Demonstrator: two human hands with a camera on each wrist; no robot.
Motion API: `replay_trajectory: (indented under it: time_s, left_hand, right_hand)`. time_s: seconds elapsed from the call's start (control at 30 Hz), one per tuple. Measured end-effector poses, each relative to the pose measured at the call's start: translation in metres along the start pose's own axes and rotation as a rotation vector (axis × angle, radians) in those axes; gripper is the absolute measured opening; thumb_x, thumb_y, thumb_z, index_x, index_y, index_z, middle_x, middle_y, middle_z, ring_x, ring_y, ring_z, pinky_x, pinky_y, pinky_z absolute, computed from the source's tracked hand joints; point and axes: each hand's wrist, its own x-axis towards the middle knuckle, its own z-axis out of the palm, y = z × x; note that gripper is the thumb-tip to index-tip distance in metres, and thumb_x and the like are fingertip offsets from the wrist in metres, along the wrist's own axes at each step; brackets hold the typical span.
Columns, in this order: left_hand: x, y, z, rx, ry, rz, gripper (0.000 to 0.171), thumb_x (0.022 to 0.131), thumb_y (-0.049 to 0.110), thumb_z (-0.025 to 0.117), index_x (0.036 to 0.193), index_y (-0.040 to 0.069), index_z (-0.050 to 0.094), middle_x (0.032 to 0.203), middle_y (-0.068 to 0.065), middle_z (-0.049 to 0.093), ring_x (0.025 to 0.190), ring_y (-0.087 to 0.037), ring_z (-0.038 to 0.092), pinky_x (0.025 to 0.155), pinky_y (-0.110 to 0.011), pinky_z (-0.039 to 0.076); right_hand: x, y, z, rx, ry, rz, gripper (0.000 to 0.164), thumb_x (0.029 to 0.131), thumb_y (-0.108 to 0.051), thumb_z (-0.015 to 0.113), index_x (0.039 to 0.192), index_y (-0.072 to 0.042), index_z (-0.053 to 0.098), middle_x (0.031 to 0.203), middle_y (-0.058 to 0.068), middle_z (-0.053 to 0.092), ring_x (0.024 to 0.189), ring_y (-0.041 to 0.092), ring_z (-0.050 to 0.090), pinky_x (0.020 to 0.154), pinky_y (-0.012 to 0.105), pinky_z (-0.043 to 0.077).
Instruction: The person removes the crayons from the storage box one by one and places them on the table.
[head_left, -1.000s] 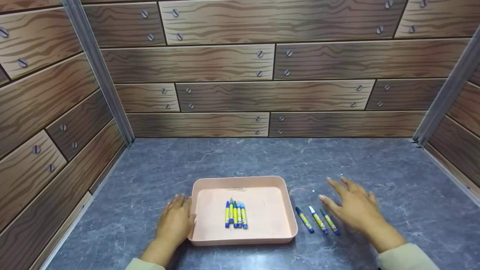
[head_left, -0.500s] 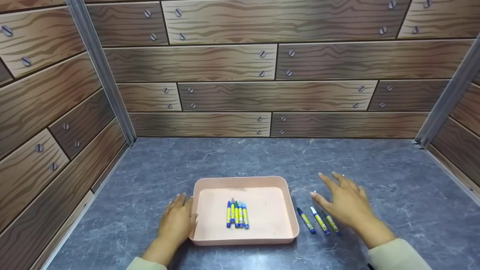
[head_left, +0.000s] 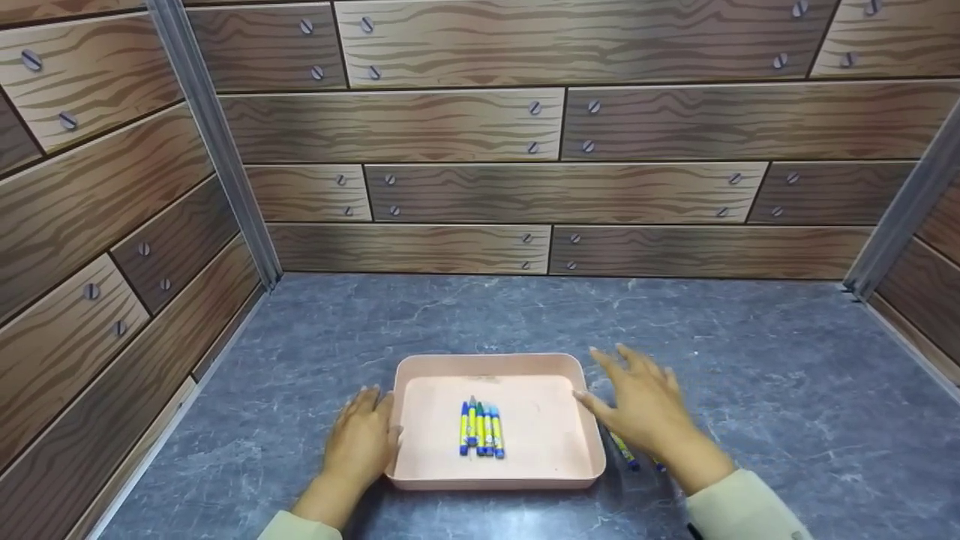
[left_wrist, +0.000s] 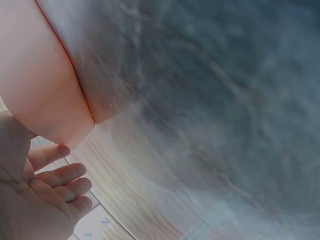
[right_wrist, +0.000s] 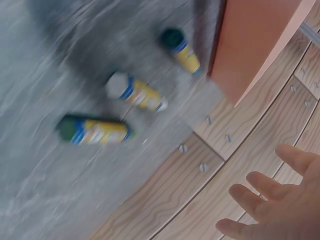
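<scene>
A shallow pink tray [head_left: 540, 431] lies on the table, with several crayons [head_left: 481, 433] in yellow wrappers side by side in it. My left hand [head_left: 360, 442] rests against the tray's left wall, fingers relaxed and thumb at the rim. My right hand [head_left: 645, 401] is spread at the tray's right rim, holding nothing, its thumb tip overlapping the rim. Beneath it, three loose crayons lie on the table, partly hidden in the head view. The right wrist view shows them as a dark green crayon [right_wrist: 181, 50], a white crayon [right_wrist: 135, 92] and a green crayon [right_wrist: 95, 130].
The grey marbled table [head_left: 480, 315] is enclosed by a wood-patterned back wall [head_left: 450, 127] and side walls, with metal strips [head_left: 225, 150] in the corners. Table surface stretches behind the tray and to both sides.
My right hand has moved left from beyond the loose crayons to the tray's right rim, now covering much of them. The left hand stays at the tray's left side. The head view has shifted slightly.
</scene>
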Motion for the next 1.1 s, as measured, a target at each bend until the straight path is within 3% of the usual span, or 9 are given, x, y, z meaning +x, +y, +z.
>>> replay_trajectory:
  time_s: [0.23,0.5,0.8,1.1]
  left_hand:
    - [0.0,0.0,-0.001,0.002,0.012,0.007,0.045,0.081,0.015,0.072,0.119,-0.005,0.062,0.126,-0.028,0.054,0.121,-0.044,0.048,0.102,-0.054,0.037]
    - [0.0,0.0,0.0,-0.007,0.018,0.015,0.045,0.081,0.015,0.071,0.119,-0.005,0.061,0.126,-0.028,0.054,0.121,-0.045,0.048,0.102,-0.054,0.037]
    - [-0.001,-0.001,-0.001,-0.008,0.011,0.007,0.045,0.082,0.016,0.071,0.12,-0.005,0.061,0.126,-0.028,0.054,0.121,-0.045,0.047,0.103,-0.055,0.036]
    - [-0.001,0.0,-0.001,-0.019,-0.012,-0.006,0.045,0.083,0.016,0.07,0.122,-0.006,0.06,0.128,-0.028,0.052,0.123,-0.044,0.046,0.104,-0.054,0.035]
  right_hand:
    - [0.006,-0.023,0.016,0.033,-0.01,-0.022,0.072,0.089,-0.059,0.053,0.141,-0.011,0.046,0.143,0.027,0.037,0.129,0.051,0.033,0.103,0.07,0.017]
    - [0.008,-0.044,0.032,0.054,0.004,-0.075,0.064,0.087,-0.051,0.061,0.138,-0.013,0.05,0.139,0.023,0.043,0.123,0.049,0.041,0.101,0.068,0.026]
    - [0.01,-0.062,0.045,0.08,-0.048,-0.077,0.063,0.087,-0.049,0.061,0.136,-0.01,0.052,0.132,0.019,0.05,0.119,0.044,0.047,0.097,0.065,0.034]
    - [0.01,-0.072,0.058,0.18,-0.114,-0.072,0.061,0.086,-0.051,0.062,0.132,-0.01,0.056,0.118,0.016,0.056,0.107,0.036,0.055,0.09,0.055,0.044]
